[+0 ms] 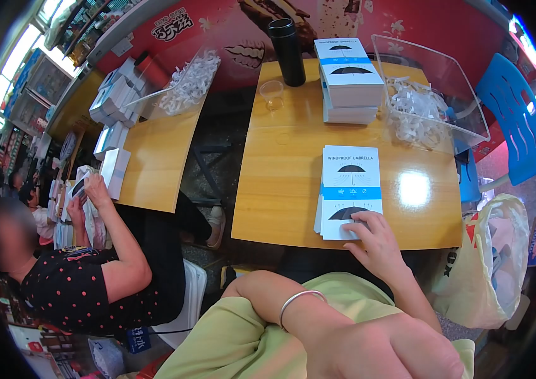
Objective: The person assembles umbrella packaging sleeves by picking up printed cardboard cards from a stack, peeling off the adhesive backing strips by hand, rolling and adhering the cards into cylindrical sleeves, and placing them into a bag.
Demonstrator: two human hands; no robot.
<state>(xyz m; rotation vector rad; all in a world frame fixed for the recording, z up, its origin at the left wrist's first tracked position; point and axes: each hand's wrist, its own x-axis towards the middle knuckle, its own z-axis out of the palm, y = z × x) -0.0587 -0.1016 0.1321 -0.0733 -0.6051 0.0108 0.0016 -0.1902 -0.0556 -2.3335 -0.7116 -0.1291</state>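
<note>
A stack of white cards (351, 165) printed "WINDPROOF UMBRELLA" lies near the front edge of the wooden table (280, 189). My right hand (376, 241) rests at its lower right corner, fingertips on the top card, with thumb and fingers apart. Close to the camera, my left hand (385, 350) appears large at the bottom, a bangle on its wrist; its fingers are hidden or out of frame. Behind the front stack stands a taller pile of the same cards (351, 95).
A clear bin (432, 69) of white strips, a black bottle (287, 54) and a clear cup (272, 95) are on the table. Right: a blue chair (514, 120) and an open bag (479, 278). Left: a seated person (84, 284) handles items beside another table (154, 170).
</note>
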